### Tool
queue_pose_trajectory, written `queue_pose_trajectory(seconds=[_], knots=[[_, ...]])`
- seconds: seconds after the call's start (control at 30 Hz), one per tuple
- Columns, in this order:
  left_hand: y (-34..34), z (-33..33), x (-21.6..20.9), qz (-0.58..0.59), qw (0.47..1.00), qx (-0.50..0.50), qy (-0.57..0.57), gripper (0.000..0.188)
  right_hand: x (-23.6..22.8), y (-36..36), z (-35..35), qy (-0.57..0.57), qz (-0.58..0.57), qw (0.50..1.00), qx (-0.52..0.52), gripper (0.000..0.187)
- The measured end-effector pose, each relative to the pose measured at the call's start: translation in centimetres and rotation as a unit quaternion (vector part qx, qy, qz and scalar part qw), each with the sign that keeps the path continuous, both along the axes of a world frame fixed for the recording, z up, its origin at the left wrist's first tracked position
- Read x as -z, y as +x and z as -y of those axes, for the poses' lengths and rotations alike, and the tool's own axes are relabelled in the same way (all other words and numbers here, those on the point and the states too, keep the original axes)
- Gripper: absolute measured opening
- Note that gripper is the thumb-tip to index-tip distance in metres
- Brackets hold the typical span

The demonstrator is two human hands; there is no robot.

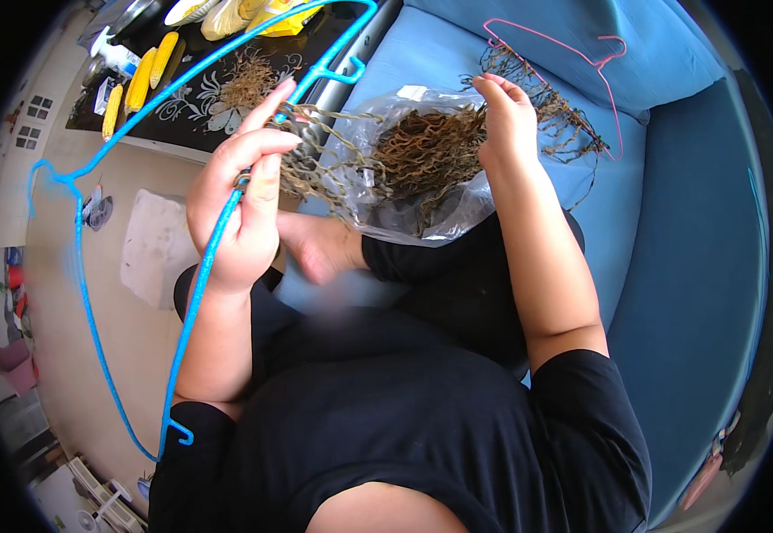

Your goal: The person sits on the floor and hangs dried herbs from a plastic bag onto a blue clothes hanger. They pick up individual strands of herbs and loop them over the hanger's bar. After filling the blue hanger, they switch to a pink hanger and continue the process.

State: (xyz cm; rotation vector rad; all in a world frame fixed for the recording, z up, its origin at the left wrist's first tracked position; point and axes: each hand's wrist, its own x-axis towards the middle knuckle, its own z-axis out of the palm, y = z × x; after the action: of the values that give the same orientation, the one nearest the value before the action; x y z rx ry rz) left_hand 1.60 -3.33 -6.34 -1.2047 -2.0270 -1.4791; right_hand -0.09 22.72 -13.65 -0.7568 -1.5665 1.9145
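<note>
My left hand (237, 200) is closed round the lower bar of a blue clothes hanger (203, 275), held upright in front of me on the left. Dried, twisted brown-green strands (302, 169) dangle from the bar beside my fingers. In the middle, a clear plastic bag (444, 233) lies spread on the sofa by my legs, with a heap of similar dried strands (431, 147) in it. My right hand (509, 120) is raised at the bag's right side, thumb and fingertips pinched together. Whatever it pinches is too small to make out.
A pink hanger (613, 107) with dark dried strands (573, 124) lies on the blue sofa (608, 204). On the black table (186, 133) at the far left are corn cobs (139, 82), a fine brown tangle (249, 84), a yellow bag (287, 19) and a bottle (118, 59).
</note>
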Motion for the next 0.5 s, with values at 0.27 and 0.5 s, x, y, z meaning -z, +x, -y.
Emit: queue_pose_trajectory(seconds=[0.27,0.5], knots=[[0.0,-0.9,-0.2,-0.028,0.999,0.016,0.009,0.008,-4.3,2.9,3.2,0.531,-0.251,0.809,-0.032,0.013],[0.4,-1.3,-1.1,-0.052,0.985,0.121,-0.113,0.009,-5.8,3.0,2.1,-0.004,-0.126,0.966,-0.227,0.058]])
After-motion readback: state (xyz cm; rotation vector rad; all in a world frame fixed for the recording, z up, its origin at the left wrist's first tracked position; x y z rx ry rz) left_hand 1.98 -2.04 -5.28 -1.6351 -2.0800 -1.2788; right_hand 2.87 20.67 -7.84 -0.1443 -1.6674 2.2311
